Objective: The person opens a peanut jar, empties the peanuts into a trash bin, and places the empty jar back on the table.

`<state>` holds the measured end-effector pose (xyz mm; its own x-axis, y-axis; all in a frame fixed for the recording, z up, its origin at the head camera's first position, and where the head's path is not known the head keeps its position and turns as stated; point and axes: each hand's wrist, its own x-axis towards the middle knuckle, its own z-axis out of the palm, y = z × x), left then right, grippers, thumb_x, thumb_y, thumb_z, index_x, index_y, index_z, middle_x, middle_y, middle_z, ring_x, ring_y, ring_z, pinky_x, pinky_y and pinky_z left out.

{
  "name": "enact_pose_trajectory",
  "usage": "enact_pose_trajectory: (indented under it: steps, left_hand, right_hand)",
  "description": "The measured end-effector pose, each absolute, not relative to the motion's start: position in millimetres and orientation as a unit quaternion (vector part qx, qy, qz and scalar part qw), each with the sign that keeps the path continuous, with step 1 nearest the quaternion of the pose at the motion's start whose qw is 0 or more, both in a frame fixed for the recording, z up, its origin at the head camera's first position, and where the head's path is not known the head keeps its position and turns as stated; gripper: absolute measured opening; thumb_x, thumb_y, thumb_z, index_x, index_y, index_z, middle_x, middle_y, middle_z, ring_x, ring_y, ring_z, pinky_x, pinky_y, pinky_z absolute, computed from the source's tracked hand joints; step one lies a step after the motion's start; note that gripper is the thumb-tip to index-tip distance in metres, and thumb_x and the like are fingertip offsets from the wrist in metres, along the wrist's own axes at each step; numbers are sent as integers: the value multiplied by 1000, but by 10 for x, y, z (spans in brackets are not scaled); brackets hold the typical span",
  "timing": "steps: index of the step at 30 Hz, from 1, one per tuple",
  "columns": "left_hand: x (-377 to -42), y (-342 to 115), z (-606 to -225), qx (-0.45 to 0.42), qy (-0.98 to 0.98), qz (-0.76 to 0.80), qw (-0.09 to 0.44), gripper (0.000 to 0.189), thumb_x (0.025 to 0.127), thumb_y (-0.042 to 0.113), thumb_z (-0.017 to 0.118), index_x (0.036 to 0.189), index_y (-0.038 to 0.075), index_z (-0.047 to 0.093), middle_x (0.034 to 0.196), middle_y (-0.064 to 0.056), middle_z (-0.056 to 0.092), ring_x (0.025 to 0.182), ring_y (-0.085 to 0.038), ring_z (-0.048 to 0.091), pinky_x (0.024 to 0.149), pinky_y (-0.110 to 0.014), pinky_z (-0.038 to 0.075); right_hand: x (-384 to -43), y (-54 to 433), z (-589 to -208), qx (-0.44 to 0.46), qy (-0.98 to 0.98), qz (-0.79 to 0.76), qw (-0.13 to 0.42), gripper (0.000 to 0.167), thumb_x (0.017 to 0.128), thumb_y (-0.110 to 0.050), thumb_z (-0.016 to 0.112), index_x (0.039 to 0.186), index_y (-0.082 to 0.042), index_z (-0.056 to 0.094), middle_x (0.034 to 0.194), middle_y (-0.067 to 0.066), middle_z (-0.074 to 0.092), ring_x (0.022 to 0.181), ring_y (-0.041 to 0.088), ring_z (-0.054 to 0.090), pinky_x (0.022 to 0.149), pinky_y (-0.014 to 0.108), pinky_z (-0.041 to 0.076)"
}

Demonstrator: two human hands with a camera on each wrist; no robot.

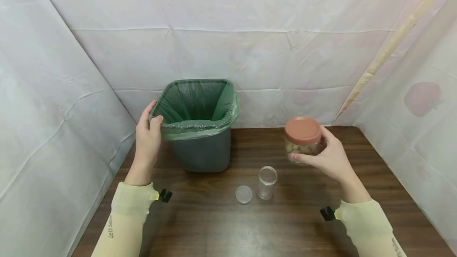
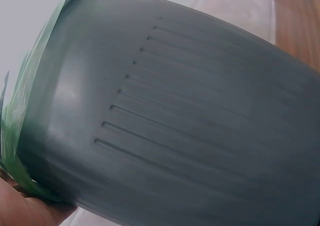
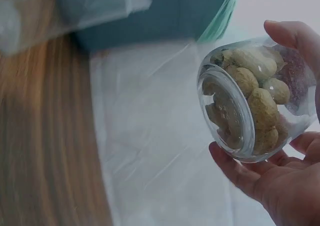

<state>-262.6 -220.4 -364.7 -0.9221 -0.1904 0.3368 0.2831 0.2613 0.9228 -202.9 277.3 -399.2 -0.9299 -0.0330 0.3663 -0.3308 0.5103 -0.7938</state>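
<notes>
- I see a squat clear jar with a coral-pink lid [image 1: 302,140] raised off the dark wood-grain table [image 1: 200,225], tan lumpy pieces inside.
- My right hand [image 1: 333,157] reaches forward, its thumb and fingers curled around that jar's side.
- My left hand [image 1: 148,142], well apart, pinches the left rim of a grey plastic bin [image 1: 205,152] lined with a green translucent bag [image 1: 192,132].
- Between my forearms, a slim clear uncapped jar [image 1: 267,181] stands beside a round translucent lid [image 1: 244,194].
</notes>
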Motion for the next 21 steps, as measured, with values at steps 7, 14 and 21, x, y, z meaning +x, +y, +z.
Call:
enact_pose_trajectory:
  steps: [7,14,21]
  left_hand:
    - [-2621,-2202,-3643,-26,-770,-608,192,58,114,36,44,171,34,38,176,6,34,162,-15,27,131,-54,21]
    - [-2617,-2205,-3666,-27,-773,-601,201,57,114,39,44,171,34,38,178,6,27,164,-16,21,131,-56,19]
    - [-2614,-2244,-3738,-36,-779,-586,219,59,116,49,39,171,27,40,177,1,32,163,-25,27,131,-57,18]
  right_hand:
    - [-1869,2561,-3838,137,-844,492,162,89,68,-13,106,147,-23,67,131,-6,67,110,11,64,90,20,49]
    - [-1782,2366,-3793,178,-833,499,159,88,67,-12,106,145,-27,68,130,-5,66,110,15,64,84,22,54]
    - [-1729,2227,-3824,215,-816,518,140,87,65,-12,108,142,-26,70,129,-2,66,108,17,66,88,23,54]
